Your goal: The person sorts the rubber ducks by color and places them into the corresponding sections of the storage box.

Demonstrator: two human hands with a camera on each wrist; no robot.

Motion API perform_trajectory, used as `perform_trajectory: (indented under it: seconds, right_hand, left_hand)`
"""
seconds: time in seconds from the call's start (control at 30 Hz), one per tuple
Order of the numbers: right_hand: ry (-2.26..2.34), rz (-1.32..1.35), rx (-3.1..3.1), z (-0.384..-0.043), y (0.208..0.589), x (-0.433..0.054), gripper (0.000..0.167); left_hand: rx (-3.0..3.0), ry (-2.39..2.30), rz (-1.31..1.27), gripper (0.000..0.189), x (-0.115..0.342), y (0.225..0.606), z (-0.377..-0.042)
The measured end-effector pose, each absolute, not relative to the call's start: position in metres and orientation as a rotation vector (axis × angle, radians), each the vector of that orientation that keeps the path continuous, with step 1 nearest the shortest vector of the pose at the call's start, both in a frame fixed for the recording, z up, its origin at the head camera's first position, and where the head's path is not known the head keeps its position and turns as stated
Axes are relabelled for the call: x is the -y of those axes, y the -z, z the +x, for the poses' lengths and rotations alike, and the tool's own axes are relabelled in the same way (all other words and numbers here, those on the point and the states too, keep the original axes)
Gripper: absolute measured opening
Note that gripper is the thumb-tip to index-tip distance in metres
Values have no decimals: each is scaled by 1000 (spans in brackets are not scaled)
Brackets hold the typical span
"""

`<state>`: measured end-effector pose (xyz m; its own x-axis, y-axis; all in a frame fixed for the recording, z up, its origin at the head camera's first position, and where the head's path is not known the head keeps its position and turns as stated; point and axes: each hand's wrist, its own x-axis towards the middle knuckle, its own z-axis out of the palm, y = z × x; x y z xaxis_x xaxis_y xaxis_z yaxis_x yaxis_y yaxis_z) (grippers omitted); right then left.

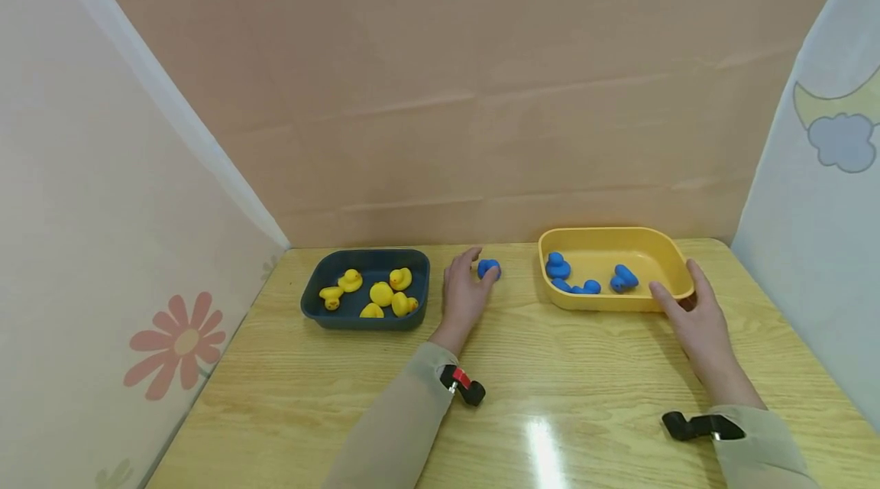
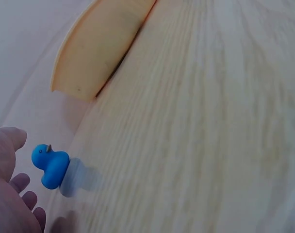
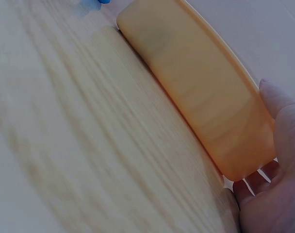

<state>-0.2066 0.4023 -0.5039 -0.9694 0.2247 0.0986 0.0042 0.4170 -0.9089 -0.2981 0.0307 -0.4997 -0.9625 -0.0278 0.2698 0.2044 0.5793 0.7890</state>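
A blue rubber duck sits on the table between the two bins. My left hand is beside it, thumb and fingers spread around it. In the left wrist view a gap shows between the thumb and the duck. At the near right corner of the yellow bin, my right hand holds on, thumb at the rim and fingers around the end. Several blue ducks lie inside this bin, toward its left and middle. The right wrist view shows the bin's outer wall against that hand.
A dark blue bin with several yellow rubber ducks stands left of my left hand. Both bins are on the wooden table, near the beige back wall. White panels close off both sides.
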Motion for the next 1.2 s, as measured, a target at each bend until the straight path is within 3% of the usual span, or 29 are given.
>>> perform_trajectory:
  seconds: [1.2]
  right_hand:
    - [-1589,-232,2466,-206,503,-401,98]
  left_hand:
    - [2640,1193,-126,46,-34,509,-305]
